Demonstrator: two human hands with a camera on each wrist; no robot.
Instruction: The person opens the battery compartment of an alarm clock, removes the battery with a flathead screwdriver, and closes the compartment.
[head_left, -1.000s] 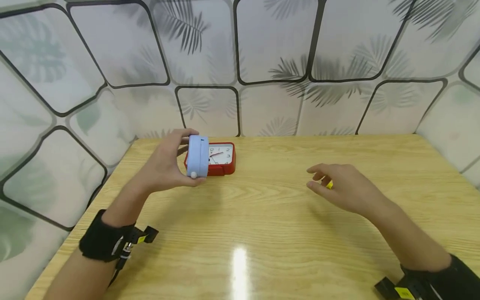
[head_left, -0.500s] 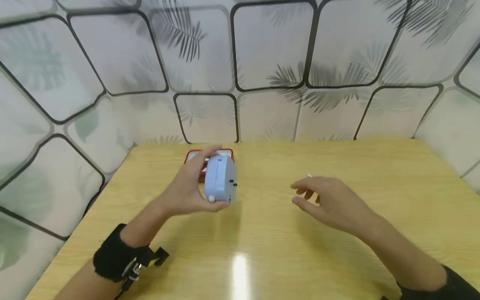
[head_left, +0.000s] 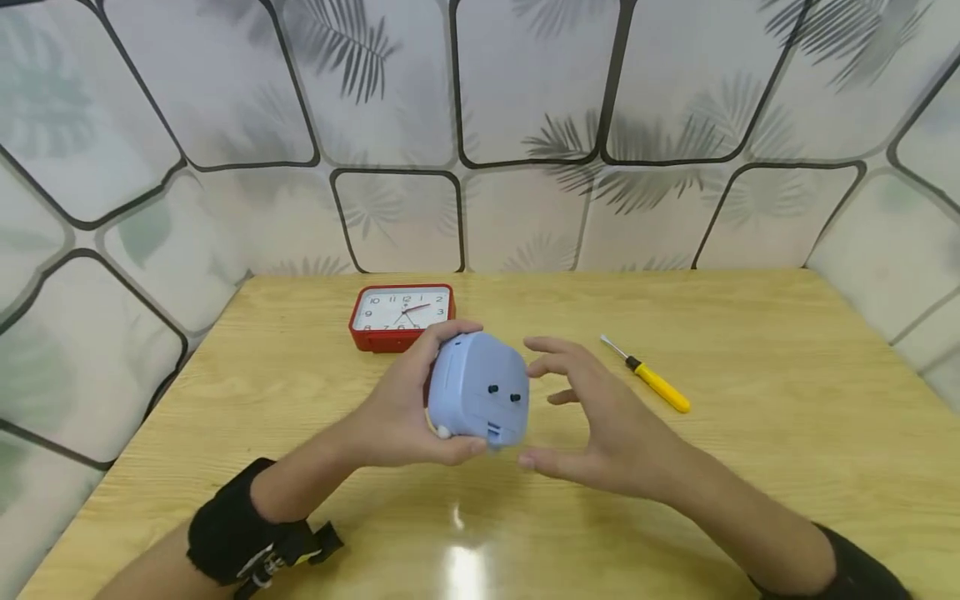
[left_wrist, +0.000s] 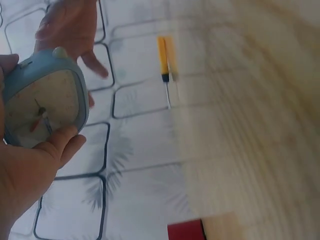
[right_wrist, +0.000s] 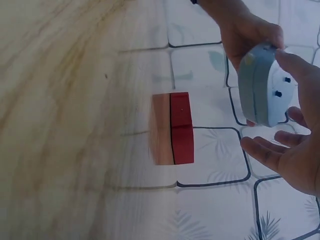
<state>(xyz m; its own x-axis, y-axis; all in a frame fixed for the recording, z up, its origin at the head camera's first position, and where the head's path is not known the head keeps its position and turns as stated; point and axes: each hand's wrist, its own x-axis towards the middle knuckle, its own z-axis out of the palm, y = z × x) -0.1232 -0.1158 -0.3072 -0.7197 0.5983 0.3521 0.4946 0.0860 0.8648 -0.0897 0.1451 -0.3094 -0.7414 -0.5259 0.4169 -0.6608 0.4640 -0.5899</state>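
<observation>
My left hand (head_left: 405,417) grips a light blue alarm clock (head_left: 483,387) above the table, thumb below and fingers over the top. Its back, with two black knobs, is turned toward the right in the head view. In the left wrist view the dial of the blue clock (left_wrist: 47,107) shows, with its hands. Just right of the clock, my right hand (head_left: 607,425) has its fingers and thumb spread apart, with a small gap between them and the clock. Nothing is held in it.
A red rectangular clock (head_left: 401,317) stands behind the left hand, dial facing up and forward. To the right lies a screwdriver (head_left: 648,375) with a yellow handle, its tip pointing to the back left. A patterned wall (head_left: 525,217) closes off the table's (head_left: 750,350) far edge.
The left hand has brought the blue clock right and nearer, turning its back into view. My right hand has moved left toward it, uncovering the screwdriver; the red clock is now almost fully visible.
</observation>
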